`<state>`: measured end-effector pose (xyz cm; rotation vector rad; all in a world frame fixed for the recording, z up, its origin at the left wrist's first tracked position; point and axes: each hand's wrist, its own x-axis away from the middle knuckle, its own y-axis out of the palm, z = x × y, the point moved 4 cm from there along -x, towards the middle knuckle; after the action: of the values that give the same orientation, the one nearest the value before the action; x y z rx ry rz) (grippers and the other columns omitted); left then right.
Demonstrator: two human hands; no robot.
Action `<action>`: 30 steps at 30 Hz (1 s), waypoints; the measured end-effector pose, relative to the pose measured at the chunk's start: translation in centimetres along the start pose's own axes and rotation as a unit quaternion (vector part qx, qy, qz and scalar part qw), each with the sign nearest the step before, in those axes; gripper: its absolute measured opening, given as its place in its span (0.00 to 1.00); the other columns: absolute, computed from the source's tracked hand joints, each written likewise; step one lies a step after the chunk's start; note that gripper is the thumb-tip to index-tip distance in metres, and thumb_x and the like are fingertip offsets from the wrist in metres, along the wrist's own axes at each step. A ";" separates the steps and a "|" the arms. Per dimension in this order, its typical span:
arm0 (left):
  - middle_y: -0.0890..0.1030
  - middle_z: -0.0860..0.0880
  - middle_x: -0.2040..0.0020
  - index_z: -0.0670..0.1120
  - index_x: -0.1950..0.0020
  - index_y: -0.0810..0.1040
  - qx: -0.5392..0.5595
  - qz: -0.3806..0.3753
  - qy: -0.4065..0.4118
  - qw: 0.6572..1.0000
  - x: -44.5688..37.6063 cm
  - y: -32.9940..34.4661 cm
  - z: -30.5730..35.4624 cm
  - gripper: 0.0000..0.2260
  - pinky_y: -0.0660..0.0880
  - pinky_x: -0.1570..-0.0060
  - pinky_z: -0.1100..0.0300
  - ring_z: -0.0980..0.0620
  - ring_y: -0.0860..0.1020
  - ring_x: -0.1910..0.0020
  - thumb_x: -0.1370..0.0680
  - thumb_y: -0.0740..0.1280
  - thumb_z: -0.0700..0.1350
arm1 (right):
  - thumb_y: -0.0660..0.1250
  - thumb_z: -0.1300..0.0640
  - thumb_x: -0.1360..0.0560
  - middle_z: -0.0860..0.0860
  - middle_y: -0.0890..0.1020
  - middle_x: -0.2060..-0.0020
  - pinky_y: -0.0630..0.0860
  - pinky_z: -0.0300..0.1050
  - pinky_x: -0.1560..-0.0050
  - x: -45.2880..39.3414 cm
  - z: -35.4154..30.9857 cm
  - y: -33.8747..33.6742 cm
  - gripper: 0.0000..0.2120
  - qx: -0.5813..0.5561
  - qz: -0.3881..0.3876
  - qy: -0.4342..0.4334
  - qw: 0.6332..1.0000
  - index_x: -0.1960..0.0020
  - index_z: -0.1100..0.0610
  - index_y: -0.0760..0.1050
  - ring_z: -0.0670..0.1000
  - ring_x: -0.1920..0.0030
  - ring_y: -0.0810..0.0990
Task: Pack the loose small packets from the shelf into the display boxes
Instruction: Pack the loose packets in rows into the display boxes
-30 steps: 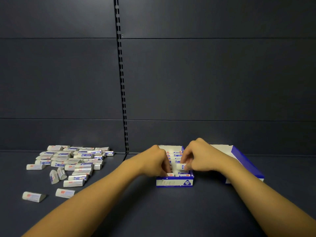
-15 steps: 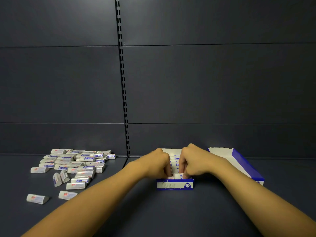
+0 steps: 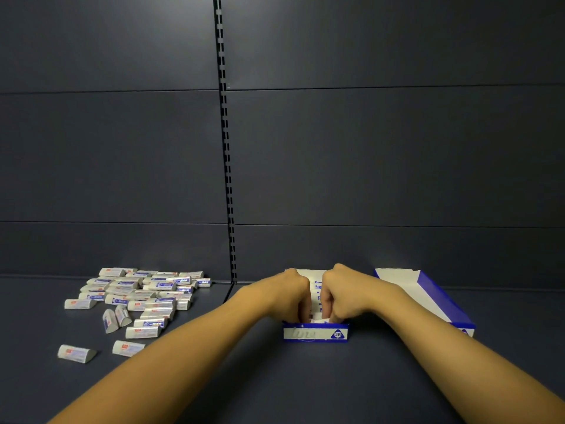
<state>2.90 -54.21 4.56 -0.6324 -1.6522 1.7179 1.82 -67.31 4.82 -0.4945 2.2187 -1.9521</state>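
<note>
While both hands dip into the display box (image 3: 315, 334), loose packets (image 3: 143, 296) lie left.
Left hand (image 3: 287, 296), right hand (image 3: 342, 293): fingers curled; what they hold cannot be told.

A dark grey panelled back wall (image 3: 382, 154), split by a slotted upright (image 3: 225, 142), rises behind the matching shelf surface (image 3: 305, 381).

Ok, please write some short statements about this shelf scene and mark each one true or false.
1. Both hands, left hand and right hand, are at the small blue-and-white cardboard display box. True.
2. The pile of loose white wrapped packets lies to the right of that box. False: it lies to the left.
3. A second, larger blue-and-white box stands to the right, apart from the hands. True.
4. The box at the hands is empty. False: packets stand in a row inside.
5. The dark shelf surface carries a red tray. False: none is visible.
</note>
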 end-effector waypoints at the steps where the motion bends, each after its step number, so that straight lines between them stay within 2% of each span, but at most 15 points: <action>1: 0.84 0.45 0.41 0.42 0.39 0.84 0.001 -0.007 -0.001 1.000 -0.1 -0.1 0.1 0.11 0.80 0.43 0.56 0.48 0.83 0.46 0.22 0.71 0.38 | 0.78 0.60 0.29 0.49 0.86 0.51 0.80 0.36 0.56 0.0 0.0 0.0 0.06 -0.001 -0.001 0.002 1.000 0.52 0.55 0.87 0.48 0.56 0.84; 4: 0.84 0.44 0.41 0.41 0.39 0.84 0.001 -0.021 -0.008 1.000 -0.5 -0.2 0.2 0.12 0.80 0.44 0.58 0.47 0.83 0.46 0.22 0.71 0.38 | 0.77 0.61 0.29 0.51 0.86 0.51 0.82 0.39 0.53 0.0 -0.1 0.1 0.06 0.005 -0.003 0.003 1.000 0.52 0.56 0.87 0.49 0.54 0.84; 10: 0.84 0.43 0.41 0.42 0.38 0.83 0.004 -0.026 -0.031 0.999 -0.8 -0.1 0.2 0.13 0.77 0.47 0.61 0.47 0.83 0.45 0.22 0.71 0.37 | 0.78 0.61 0.29 0.52 0.85 0.50 0.80 0.40 0.56 -0.1 -0.4 0.0 0.07 0.029 -0.005 0.005 1.000 0.51 0.56 0.87 0.50 0.54 0.82; 13: 0.84 0.43 0.41 0.41 0.38 0.83 0.007 -0.026 -0.037 0.999 -0.9 0.0 0.2 0.13 0.77 0.48 0.62 0.46 0.83 0.46 0.22 0.71 0.37 | 0.77 0.61 0.29 0.53 0.83 0.50 0.83 0.47 0.49 -0.2 -0.7 0.0 0.07 0.048 -0.011 0.002 0.999 0.51 0.58 0.87 0.50 0.53 0.81; 16: 0.84 0.43 0.41 0.41 0.38 0.83 0.007 -0.019 -0.043 0.999 -0.9 0.1 0.2 0.13 0.75 0.52 0.64 0.46 0.83 0.46 0.22 0.71 0.37 | 0.76 0.61 0.29 0.53 0.82 0.53 0.83 0.53 0.47 -0.2 -1.1 -0.1 0.08 0.064 -0.022 -0.002 0.998 0.50 0.59 0.86 0.55 0.52 0.83; 21: 0.83 0.43 0.40 0.42 0.36 0.81 0.012 -0.007 -0.048 0.999 -0.8 0.2 -0.1 0.14 0.70 0.61 0.70 0.47 0.82 0.44 0.22 0.70 0.38 | 0.73 0.64 0.28 0.55 0.85 0.51 0.84 0.50 0.49 -0.4 -1.4 0.0 0.08 0.076 -0.050 -0.009 0.996 0.49 0.61 0.85 0.54 0.52 0.85; 27: 0.82 0.43 0.38 0.42 0.35 0.80 -0.001 -0.002 -0.047 0.999 -0.7 0.1 0.1 0.15 0.75 0.51 0.63 0.46 0.81 0.43 0.22 0.70 0.37 | 0.71 0.65 0.28 0.54 0.85 0.53 0.84 0.51 0.51 -0.8 -1.3 0.2 0.06 0.078 -0.052 -0.016 0.995 0.52 0.60 0.85 0.54 0.53 0.84; 30: 0.81 0.43 0.38 0.43 0.34 0.80 -0.007 -0.005 -0.050 0.999 -0.8 0.2 0.1 0.16 0.76 0.50 0.61 0.46 0.81 0.43 0.22 0.70 0.37 | 0.71 0.64 0.28 0.54 0.85 0.52 0.84 0.53 0.49 -0.9 -1.2 0.5 0.05 0.074 -0.044 -0.014 0.996 0.53 0.59 0.84 0.56 0.52 0.84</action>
<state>3.33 -54.90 4.25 -0.5530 -1.7350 1.7571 2.17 -65.83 4.41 -0.6027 2.0496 -2.1182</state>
